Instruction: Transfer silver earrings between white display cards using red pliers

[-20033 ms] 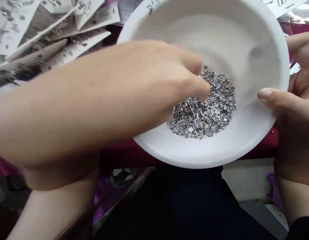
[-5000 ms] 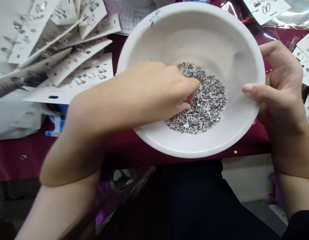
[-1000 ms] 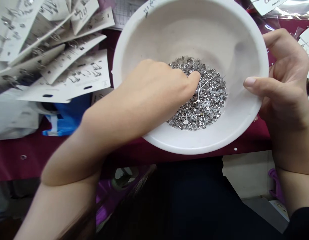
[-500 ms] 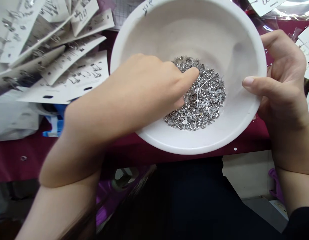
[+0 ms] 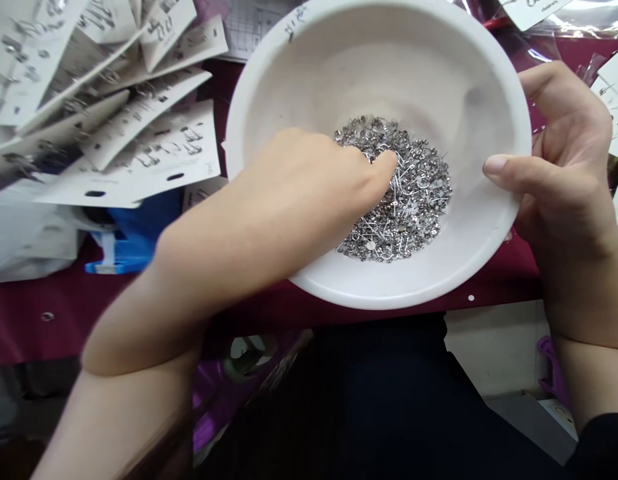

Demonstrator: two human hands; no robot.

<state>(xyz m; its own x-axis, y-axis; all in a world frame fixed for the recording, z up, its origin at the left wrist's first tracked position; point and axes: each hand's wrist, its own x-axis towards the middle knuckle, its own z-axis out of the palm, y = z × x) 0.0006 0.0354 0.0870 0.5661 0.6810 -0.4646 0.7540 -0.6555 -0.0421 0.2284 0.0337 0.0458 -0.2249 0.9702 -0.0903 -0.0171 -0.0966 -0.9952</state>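
Observation:
A white plastic bowl (image 5: pixel 389 290) is tilted toward me, with dark handwriting on its rim at the upper left. Inside lies a heap of small silvery earring pieces (image 5: pixel 413 200), some of them with thin straight pins or curved hooks. My right hand (image 5: pixel 563 140) grips the bowl's right side, thumb inside the rim and fingers behind it. Reaching in from the left, my left hand (image 5: pixel 323 177) is over the left part of the heap. Its fingers curl down out of sight, and only the thumb tip shows clearly; whatever they hold is hidden.
White cards (image 5: pixel 153 153) bearing metal earrings are piled at the left. Beneath them are a blue plastic object (image 5: pixel 123 253) and a pale plastic bag (image 5: pixel 29 227). More earring cards (image 5: pixel 613 100) lie at the right edge, and clear plastic wrappers (image 5: pixel 579 27) at the upper right.
My left hand has shifted slightly down within the bowl, uncovering more of the heap's upper left. The bowl's left side has moved slightly right; my right hand keeps its grip.

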